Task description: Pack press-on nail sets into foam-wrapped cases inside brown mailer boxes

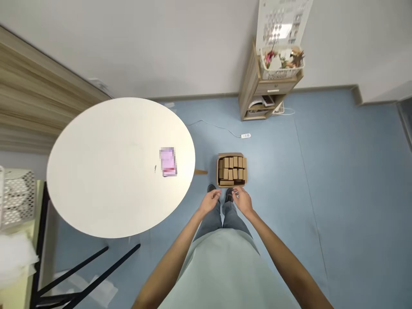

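My left hand (210,201) hangs in front of my legs with its fingers loosely bent and nothing visible in them. Across from it, my right hand (242,200) is held at about the same height, thumb and fingers apart, also without anything in it. Just beyond both hands, an open cardboard box (218,177) stands on the floor by my shoes. Inside it are several small brown cartons (231,162), packed in rows. Neither hand appears to touch the box.
A round white table (109,171) stands at left, bearing a blurred pink item (168,162). Against the wall is a wooden cabinet (249,88) with a filled white basket (278,74) on top. A power strip (245,135) and its cord lie on the blue floor (347,180).
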A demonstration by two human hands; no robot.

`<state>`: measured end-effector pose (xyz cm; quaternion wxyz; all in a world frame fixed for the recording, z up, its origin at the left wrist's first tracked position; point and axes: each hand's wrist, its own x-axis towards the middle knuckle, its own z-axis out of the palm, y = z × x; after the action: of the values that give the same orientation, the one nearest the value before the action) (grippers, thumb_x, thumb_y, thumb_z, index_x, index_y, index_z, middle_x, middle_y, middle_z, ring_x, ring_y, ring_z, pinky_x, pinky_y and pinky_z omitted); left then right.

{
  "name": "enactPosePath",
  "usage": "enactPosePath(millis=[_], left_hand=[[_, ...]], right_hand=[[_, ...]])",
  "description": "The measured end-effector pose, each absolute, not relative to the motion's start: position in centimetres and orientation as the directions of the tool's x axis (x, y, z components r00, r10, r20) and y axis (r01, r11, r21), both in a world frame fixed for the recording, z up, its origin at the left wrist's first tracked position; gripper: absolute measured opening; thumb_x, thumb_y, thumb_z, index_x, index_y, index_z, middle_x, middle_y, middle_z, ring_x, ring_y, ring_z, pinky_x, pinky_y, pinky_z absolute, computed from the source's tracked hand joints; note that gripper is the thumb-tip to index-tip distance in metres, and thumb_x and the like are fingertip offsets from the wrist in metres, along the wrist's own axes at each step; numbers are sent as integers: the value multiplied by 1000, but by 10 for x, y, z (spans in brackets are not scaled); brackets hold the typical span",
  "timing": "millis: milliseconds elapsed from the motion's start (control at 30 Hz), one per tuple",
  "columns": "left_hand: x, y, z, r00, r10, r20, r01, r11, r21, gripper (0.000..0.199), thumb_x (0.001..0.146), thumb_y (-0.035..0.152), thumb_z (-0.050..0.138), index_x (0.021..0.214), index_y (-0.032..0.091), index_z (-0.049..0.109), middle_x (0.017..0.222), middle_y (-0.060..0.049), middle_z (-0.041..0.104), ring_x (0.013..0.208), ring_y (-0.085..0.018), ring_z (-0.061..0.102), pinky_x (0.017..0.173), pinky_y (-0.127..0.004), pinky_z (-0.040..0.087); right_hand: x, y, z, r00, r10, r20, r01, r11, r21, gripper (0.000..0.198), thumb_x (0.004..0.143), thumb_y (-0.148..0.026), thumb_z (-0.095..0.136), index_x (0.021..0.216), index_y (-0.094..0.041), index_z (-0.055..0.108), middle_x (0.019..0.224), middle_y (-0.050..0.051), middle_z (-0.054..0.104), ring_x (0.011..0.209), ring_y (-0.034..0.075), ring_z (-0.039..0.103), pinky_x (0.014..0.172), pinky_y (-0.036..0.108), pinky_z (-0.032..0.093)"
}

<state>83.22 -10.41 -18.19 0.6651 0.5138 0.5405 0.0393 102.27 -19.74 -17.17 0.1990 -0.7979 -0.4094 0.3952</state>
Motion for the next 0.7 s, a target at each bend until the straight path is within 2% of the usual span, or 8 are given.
enactPosePath(millis=[167,333,567,700], left_hand=[[829,-125,-113,392,716,-578,383,444,810,34,91,50,68,110,23,78,123,-13,81,120,-31,75,112,-45,56],[814,-147,-58,317,804,-503,285,426,859,41,92,56,68,115,24,79,124,-12,81,120,-31,75,111,-44,56],[771,-177,-22,151,884,-441,173,416,893,50,92,63,66,118,22,78,131,-14,79,120,-33,75,111,-49,55],[739,-192,-12,90,896,-434,113,424,899,55,88,67,70,117,21,78,131,-15,79,119,-34,75,110,-51,57]], right_hand=[[1025,-203,-115,324,868,-375,421,-488,-765,22,100,-37,55,111,-27,71,112,8,80,94,27,78,91,41,62],[1012,-203,-84,263,912,-314,330,-391,-859,27,99,-45,56,111,-27,71,111,11,81,97,30,78,91,45,63],[978,-201,-54,129,954,-272,295,-299,-908,38,99,-54,58,114,-22,73,109,13,82,97,29,79,86,43,64],[947,-209,-34,96,968,-232,304,-251,-919,38,99,-54,59,114,-22,74,110,12,82,98,28,79,84,39,64]])
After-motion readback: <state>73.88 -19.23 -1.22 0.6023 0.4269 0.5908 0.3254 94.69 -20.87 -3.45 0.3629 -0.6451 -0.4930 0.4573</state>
